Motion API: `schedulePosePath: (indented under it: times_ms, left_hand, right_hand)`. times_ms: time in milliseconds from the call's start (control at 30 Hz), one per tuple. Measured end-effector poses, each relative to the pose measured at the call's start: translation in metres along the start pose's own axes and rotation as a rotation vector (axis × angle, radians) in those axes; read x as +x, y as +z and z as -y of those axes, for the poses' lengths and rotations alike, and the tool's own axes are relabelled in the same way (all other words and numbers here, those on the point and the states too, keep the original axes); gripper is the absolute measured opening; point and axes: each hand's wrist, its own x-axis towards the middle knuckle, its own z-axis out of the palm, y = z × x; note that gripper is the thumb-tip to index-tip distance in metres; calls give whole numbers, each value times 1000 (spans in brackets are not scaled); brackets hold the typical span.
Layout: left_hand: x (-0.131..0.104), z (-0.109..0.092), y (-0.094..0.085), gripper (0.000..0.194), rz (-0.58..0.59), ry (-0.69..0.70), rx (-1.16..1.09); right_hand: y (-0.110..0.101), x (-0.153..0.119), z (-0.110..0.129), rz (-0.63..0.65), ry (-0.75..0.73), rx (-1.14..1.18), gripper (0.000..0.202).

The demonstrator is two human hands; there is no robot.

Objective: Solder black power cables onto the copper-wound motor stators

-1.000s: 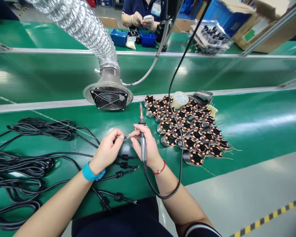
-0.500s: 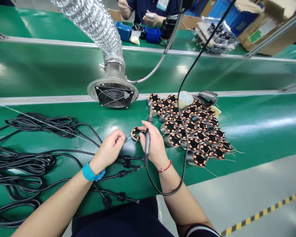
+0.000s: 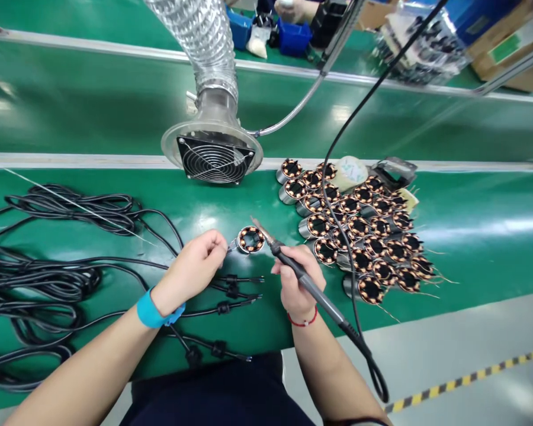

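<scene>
A single motor stator (image 3: 250,248), a metal ring with copper coils, lies on the green bench between my hands. My left hand (image 3: 199,263) is closed in a pinch on thin wires at the stator's left side; the fingertips partly hide where they meet. In my right hand (image 3: 301,277) is a soldering iron (image 3: 320,297), gripped by its dark handle. Its bare tip points up and left, just beside the stator's upper right rim, and appears apart from it. Several more stators (image 3: 357,228) stand in a group to the right.
Coiled black cables (image 3: 71,216) cover the left side, some ending in stripped tips near my body. A fume duct with a fan (image 3: 216,160) hangs above the bench. The iron's black cord (image 3: 350,118) crosses the stator group. Beyond the partition, a person's hand (image 3: 293,9) shows near blue bins (image 3: 294,38).
My right hand has moved right and down and tilted the soldering iron, so its tip now points up-left near the stator. My left hand keeps its pinch. The camera view has shifted slightly.
</scene>
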Motion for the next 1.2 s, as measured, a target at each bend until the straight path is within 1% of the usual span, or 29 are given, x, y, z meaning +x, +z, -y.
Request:
schedulePosePath:
  times_ms: [133,267,700,900,1200]
  left_hand:
    - [2,-1,1,13,39,-79,-62]
    - [2,-4,0,13,50,-101,-77]
    - [3,-5,-3,12,45,-82,-90]
    - [2,-7,-4,12,36,-83,-91]
    - [3,-9,-4,13,22,-78,-93]
  right_hand:
    - [-2,-2,-3,30,22,119,19]
    - [-3,-3,-1,56,23,158,18]
    - [-1,-3,1,122,38,151,18]
    - [-1,-5,-1,79,42,151,20]
    - [-1,-5,-1,90,59,128,18]
